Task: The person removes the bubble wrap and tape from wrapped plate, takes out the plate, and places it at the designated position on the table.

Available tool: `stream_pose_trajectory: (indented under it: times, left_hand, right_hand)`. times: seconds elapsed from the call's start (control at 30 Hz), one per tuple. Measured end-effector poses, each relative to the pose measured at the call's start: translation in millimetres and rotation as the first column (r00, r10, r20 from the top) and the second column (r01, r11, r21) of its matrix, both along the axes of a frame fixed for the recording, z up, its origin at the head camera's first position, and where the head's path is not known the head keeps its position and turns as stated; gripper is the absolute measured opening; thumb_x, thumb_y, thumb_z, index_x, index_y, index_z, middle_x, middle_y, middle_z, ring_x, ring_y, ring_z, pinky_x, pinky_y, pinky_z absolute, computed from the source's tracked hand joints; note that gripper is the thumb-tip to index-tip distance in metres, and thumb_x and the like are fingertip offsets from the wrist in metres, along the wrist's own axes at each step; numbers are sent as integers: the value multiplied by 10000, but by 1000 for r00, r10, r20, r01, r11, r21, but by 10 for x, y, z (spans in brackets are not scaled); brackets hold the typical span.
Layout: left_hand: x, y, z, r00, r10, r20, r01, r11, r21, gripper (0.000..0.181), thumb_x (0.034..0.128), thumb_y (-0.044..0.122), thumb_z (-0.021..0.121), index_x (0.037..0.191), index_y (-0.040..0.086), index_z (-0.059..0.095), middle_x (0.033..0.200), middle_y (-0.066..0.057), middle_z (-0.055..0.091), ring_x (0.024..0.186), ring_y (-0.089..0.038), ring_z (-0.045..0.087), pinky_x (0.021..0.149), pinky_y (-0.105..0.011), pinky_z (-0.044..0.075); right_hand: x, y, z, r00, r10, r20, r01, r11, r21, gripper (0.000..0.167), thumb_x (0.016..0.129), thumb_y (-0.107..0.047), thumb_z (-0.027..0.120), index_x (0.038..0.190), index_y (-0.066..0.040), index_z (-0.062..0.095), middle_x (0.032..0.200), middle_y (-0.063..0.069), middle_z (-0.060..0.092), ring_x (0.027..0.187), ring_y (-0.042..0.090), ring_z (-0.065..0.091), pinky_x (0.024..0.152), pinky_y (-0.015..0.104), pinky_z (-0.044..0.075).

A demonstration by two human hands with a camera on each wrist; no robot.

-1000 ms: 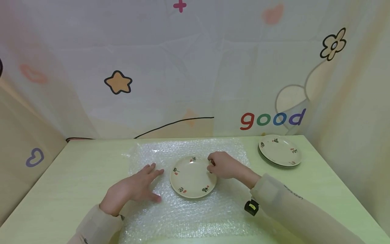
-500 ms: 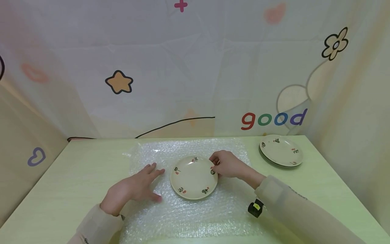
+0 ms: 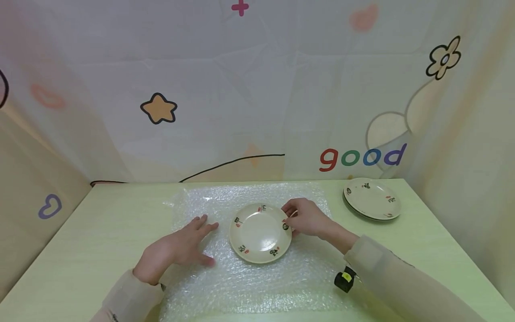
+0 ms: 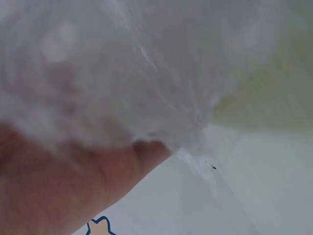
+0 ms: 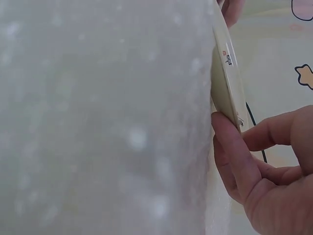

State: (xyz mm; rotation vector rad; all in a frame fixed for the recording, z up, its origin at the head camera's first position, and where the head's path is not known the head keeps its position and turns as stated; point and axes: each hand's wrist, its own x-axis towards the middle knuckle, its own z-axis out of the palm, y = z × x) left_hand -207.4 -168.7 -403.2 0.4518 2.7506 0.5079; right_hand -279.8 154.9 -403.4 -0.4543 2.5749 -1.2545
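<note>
A cream plate [image 3: 259, 232] with small dark and red motifs round its rim is on a sheet of bubble wrap [image 3: 249, 288]. My right hand [image 3: 307, 219] pinches the plate's right edge. In the right wrist view, fingers [image 5: 234, 152] reach beneath the rim of the plate [image 5: 230, 83], which is raised off the wrap on that side. To the plate's left, my left hand [image 3: 179, 248] rests on the wrap with its fingers spread, apart from the plate. Blurred wrap [image 4: 122, 83] covers much of the left wrist view, above part of that hand [image 4: 88, 181].
Similar plates [image 3: 374, 199] are stacked at the table's back right corner. A pale green table [image 3: 108, 241] extends beyond the wrap on both sides. Behind it hangs a printed curtain [image 3: 241, 112], with more cloth at both sides.
My right hand has shifted a little to the right and its grip on the rim has changed. The plate has moved slightly right and now tilts up at that side. My left hand stays put.
</note>
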Motion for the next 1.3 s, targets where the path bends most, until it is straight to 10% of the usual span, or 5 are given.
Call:
stream_pose_trajectory:
  times: [1.3]
  left_hand:
    - [30,-30,25,1000,-26,6,26,999,46,908,860,331,845,1585,65,367,1656,-296,127,1513,-504,87,1120,-719,241]
  right_hand:
    - [-6,727,55,984,-175,42,179,975,-129,409,977,7,623,1338,166,513,1176,265,574,952,284,648,727,378,622]
